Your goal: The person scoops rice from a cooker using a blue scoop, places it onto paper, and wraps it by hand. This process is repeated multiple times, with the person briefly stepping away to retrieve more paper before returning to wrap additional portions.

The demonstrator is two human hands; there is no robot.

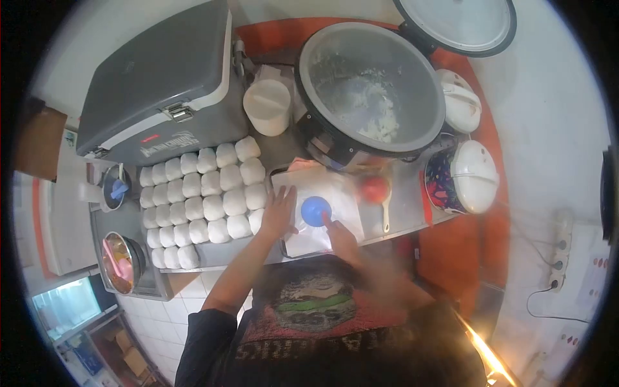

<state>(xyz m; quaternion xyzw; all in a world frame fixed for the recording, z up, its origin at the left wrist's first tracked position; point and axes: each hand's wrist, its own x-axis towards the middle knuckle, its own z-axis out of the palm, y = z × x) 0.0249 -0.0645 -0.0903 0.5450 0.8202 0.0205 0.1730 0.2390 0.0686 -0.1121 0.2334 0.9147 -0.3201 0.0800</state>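
My right hand (343,242) grips the near right edge of a small round blue bowl (314,211); its contents, if any, I cannot make out. The bowl sits on a stack of white wrapping paper (303,242) at the table's front. Fingers spread, my left hand (278,211) lies flat on the left side of that paper. Left of it, rows of white wrapped bundles (192,185) stand close together. Right of the paper are a red round bowl (374,189), blurred, and a pale paddle (386,213) with its handle toward me.
Behind the paper stands a large open rice cooker (303,132) with some rice inside. A grey cooler box (155,77) and a white container (267,106) are at the back. White-lidded pots (474,180) stand right; a steel bowl with a pink utensil (119,261) is left.
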